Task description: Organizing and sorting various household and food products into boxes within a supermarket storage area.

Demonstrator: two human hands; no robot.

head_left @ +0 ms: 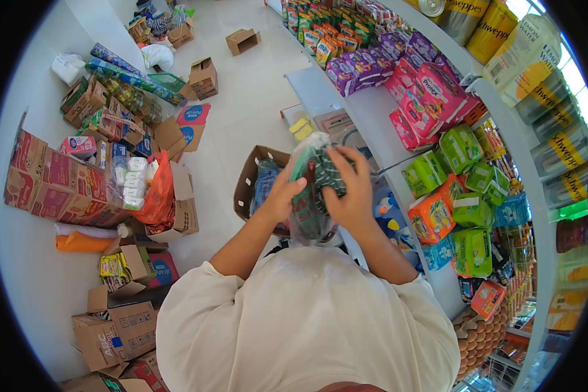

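Between my hands is a clear plastic bag (309, 215) packed with dark green, red and black-and-white patterned goods; what they are exactly I cannot tell. My left hand (283, 193) grips its left side, thumb on top. On the right side, my right hand (350, 188) holds the bag with spread, bent fingers. Beneath it on the floor stands an open brown cardboard box (244, 188) with blue plastic-wrapped goods (267, 179) inside, partly hidden by the bag and my arms. A small yellow packet (301, 129) lies just beyond the bag.
Shelves on my right hold pink Protex packs (428, 88), purple packs (362, 68), green packs (473, 252) and Schweppes cans (563, 152). Egg trays (480, 338) sit lower right. Cardboard boxes (63, 179) line the left wall, with an orange-red plastic bag (158, 193). Small boxes (203, 78) stand ahead.
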